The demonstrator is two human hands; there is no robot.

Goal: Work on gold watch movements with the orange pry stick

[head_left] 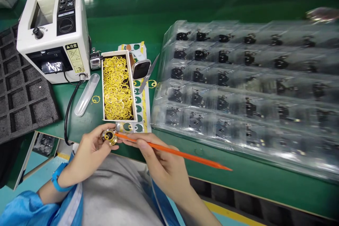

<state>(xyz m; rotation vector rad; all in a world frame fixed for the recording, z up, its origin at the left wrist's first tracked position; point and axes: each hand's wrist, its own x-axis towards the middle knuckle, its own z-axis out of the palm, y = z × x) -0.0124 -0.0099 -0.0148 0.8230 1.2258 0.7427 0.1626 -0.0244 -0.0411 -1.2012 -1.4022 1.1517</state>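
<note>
Left hand holds round gold part, right hand orange stick.

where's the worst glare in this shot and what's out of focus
In the head view, the strongest glare runs along the near rows of the clear plastic trays, and paler reflections streak the green workbench behind them. The shiny object at the top right corner is blurred, while the orange stick looks fairly sharp.
</note>
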